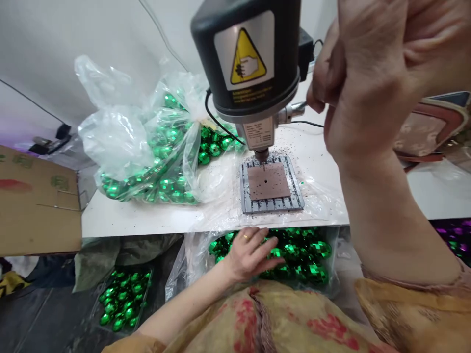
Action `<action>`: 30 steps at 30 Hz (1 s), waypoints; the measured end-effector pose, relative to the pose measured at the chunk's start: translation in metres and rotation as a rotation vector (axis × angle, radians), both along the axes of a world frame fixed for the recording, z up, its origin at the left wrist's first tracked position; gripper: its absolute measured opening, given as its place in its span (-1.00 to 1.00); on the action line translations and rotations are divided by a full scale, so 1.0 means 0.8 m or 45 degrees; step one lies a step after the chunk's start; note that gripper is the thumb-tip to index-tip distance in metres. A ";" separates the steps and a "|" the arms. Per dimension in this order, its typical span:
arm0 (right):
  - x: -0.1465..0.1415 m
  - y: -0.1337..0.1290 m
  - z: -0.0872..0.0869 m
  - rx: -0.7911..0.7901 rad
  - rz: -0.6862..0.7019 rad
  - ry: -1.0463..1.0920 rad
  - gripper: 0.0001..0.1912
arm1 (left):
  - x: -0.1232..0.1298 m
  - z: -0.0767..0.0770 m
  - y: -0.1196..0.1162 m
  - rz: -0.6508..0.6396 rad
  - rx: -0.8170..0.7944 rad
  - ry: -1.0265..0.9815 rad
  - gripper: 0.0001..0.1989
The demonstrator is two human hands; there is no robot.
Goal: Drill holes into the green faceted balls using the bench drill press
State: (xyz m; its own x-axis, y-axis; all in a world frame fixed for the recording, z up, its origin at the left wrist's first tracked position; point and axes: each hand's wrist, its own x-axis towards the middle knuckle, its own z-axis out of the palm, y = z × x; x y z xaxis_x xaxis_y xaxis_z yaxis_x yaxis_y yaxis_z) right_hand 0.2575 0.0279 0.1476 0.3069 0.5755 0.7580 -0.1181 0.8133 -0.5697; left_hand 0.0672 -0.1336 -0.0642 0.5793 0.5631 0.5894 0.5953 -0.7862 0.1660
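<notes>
Green faceted balls [312, 269] sit in clear plastic [191, 264] just below the table edge; my left hand [252, 252] lies over them, fingers loosely spread. My right hand [375, 68] is raised, fingers curled at the metal handle [297, 109] of the drill press [253, 54]; how firmly they close, I cannot tell. White table [140, 218] littered with dark crumbs around a slotted plate [272, 206], bearing a brown block [277, 189] with 1 hole. Bulging clear bag [114, 147] to the left, pale wall [99, 29] behind. Cardboard box [37, 211] far left; dark floor [44, 314] below.
</notes>
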 end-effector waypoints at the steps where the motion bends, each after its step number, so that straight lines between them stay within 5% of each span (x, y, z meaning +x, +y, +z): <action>1: 0.002 -0.003 -0.002 -0.004 0.007 -0.022 -0.45 | -0.015 0.012 0.019 0.078 0.071 -0.109 -0.65; 4: 0.004 -0.006 -0.008 0.063 -0.022 -0.054 -0.51 | -0.067 0.044 0.097 0.474 0.063 -0.187 -0.76; 7: 0.001 -0.007 -0.011 0.085 -0.065 -0.030 -0.53 | -0.107 0.064 0.192 0.769 -0.142 0.038 -0.66; 10: -0.003 -0.008 -0.010 0.068 -0.104 0.009 -0.52 | -0.116 0.070 0.272 1.015 -0.390 0.325 -0.54; 13: -0.005 -0.010 -0.008 0.045 -0.148 -0.003 -0.52 | -0.103 0.070 0.317 1.149 -0.522 0.471 -0.56; 19: -0.006 -0.010 -0.008 0.089 -0.131 0.024 -0.53 | -0.087 0.067 0.328 1.240 -0.620 0.339 -0.63; 24: -0.006 -0.006 -0.008 0.136 -0.115 0.022 -0.51 | -0.102 0.063 0.315 1.087 -0.708 0.063 -0.65; 30: -0.003 -0.002 -0.009 0.249 -0.052 0.014 -0.52 | -0.092 0.083 0.252 0.639 -0.769 -1.285 -0.53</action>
